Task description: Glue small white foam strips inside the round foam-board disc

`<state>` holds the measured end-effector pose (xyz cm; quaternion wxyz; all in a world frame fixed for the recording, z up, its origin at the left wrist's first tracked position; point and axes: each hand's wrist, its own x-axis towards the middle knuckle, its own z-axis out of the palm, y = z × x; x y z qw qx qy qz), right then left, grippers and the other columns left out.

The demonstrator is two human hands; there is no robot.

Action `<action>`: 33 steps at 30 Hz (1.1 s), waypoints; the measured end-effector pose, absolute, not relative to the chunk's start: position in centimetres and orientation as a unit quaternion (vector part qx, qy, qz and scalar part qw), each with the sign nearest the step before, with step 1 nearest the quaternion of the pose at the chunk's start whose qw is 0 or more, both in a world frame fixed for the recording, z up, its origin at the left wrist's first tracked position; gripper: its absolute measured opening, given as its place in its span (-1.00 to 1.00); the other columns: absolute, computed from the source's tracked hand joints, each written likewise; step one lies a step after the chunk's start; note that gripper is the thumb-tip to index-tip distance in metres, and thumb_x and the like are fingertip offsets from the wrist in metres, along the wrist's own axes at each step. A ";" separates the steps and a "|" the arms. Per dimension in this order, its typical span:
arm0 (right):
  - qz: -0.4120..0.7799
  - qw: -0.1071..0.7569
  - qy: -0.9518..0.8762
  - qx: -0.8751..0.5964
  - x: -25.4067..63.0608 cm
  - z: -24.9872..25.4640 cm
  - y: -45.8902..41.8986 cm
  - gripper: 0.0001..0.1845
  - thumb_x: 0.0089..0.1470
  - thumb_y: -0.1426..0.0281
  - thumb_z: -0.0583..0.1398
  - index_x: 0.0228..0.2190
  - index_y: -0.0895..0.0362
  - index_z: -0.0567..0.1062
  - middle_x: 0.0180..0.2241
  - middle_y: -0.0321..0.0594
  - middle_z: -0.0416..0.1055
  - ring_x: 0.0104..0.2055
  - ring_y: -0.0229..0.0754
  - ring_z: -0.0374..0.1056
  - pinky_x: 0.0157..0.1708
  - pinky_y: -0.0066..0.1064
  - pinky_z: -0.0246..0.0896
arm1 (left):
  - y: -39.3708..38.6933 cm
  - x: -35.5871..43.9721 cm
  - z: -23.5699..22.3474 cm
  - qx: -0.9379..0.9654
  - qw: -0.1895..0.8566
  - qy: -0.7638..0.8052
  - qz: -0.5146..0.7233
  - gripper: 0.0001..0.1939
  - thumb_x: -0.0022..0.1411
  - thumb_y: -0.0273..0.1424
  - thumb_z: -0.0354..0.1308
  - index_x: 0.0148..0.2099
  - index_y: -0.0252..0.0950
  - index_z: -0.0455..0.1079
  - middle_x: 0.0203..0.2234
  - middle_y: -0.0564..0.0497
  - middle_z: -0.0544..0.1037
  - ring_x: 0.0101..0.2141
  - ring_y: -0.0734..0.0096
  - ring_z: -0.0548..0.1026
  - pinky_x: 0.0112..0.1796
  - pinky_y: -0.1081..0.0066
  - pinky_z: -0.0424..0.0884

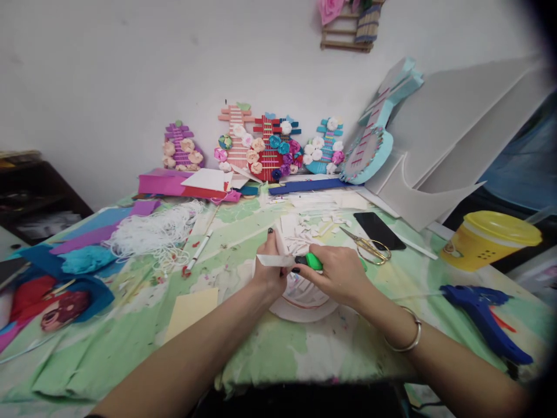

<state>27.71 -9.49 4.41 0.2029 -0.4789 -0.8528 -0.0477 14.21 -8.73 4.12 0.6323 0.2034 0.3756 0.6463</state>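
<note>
The person's two bare forearms reach in from the near edge, the right one wearing a silver bangle [418,335]. At the left of the table, red and blue sheets lie near, with a tangle of white string [152,232] beyond them. A white marker [201,252] lies just right of the string, and a yellow paper [191,310] is nearer the person.

In the middle, the left hand [270,270] grasps a white piece [281,237], thumb along its left side and fingers curled in, partly hidden by the blade. A rounded white form [311,314] lies beneath the hands, among pale scraps. The right hand [342,271] is clenched around a green and black cutter [314,261], its blade pointing left across the left hand. At the far side, decorated guitar shapes [270,148] stand against the wall.

Farther right are gold-handled scissors [371,249] and a black phone [379,230], then a blue glue gun [481,319] near and a yellow tub [491,241] farther off.
</note>
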 end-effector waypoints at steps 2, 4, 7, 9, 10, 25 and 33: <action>-0.047 0.202 -0.852 -0.480 27.7 4.5 -9.5 -0.42 0.07 -0.11 -0.10 -0.55 0.13 0.29 -0.59 -0.23 0.39 -0.54 -0.23 0.23 -0.54 -0.42 -0.30 | -8.9 14.3 4.4 0.197 0.632 0.383 0.645 -0.60 0.25 -0.26 -0.02 -0.59 -0.27 0.05 -0.88 0.23 0.07 -0.86 0.68 -0.03 -0.81 0.60 -0.16; -0.045 0.201 -0.850 -0.485 27.8 4.5 -9.5 -0.41 0.07 -0.11 -0.11 -0.56 0.13 0.28 -0.60 -0.24 0.38 -0.55 -0.24 0.22 -0.55 -0.42 -0.31 | -9.0 14.3 4.5 0.192 0.631 0.386 0.645 -0.61 0.23 -0.25 0.01 -0.59 -0.27 0.04 -0.87 0.23 0.07 -0.86 0.69 -0.03 -0.81 0.61 -0.17; -0.047 0.199 -0.847 -0.491 27.8 4.5 -9.5 -0.40 0.07 -0.12 -0.12 -0.58 0.13 0.26 -0.61 -0.24 0.36 -0.55 -0.25 0.20 -0.55 -0.43 -0.31 | -9.1 14.3 4.6 0.194 0.634 0.384 0.643 -0.60 0.19 -0.21 0.07 -0.58 -0.27 0.04 -0.86 0.24 0.08 -0.86 0.71 -0.02 -0.81 0.62 -0.15; -0.048 0.199 -0.846 -0.492 27.8 4.4 -9.5 -0.40 0.07 -0.12 -0.12 -0.59 0.13 0.26 -0.61 -0.24 0.35 -0.56 -0.25 0.19 -0.55 -0.43 -0.31 | -9.1 14.2 4.5 0.197 0.636 0.382 0.641 -0.59 0.18 -0.19 0.07 -0.58 -0.28 0.05 -0.86 0.24 0.09 -0.87 0.71 -0.02 -0.81 0.62 -0.12; -0.047 0.199 -0.846 -0.493 27.8 4.4 -9.4 -0.40 0.07 -0.12 -0.12 -0.59 0.13 0.26 -0.62 -0.25 0.35 -0.56 -0.26 0.19 -0.55 -0.43 -0.31 | -9.1 14.2 4.4 0.198 0.638 0.382 0.639 -0.58 0.18 -0.18 0.07 -0.59 -0.28 0.04 -0.86 0.24 0.09 -0.87 0.72 -0.03 -0.80 0.62 -0.11; -0.039 0.186 -0.839 -0.510 28.1 4.4 -9.1 -0.41 0.08 -0.10 -0.12 -0.58 0.13 0.27 -0.62 -0.25 0.35 -0.55 -0.26 0.20 -0.55 -0.44 -0.29 | -8.8 14.3 3.6 0.253 0.626 0.368 0.639 -0.59 0.22 -0.17 0.00 -0.58 -0.28 0.06 -0.88 0.22 0.09 -0.86 0.68 -0.02 -0.83 0.63 -0.10; -0.037 0.192 -0.847 -0.494 28.0 4.5 -9.3 -0.46 0.12 -0.05 -0.12 -0.54 0.13 0.27 -0.60 -0.25 0.36 -0.54 -0.24 0.22 -0.54 -0.43 -0.28 | -9.2 14.6 3.6 0.252 0.638 0.364 0.630 -0.58 0.06 -0.08 0.15 -0.52 -0.28 0.09 -0.81 0.24 0.15 -0.83 0.71 0.03 -0.82 0.65 -0.06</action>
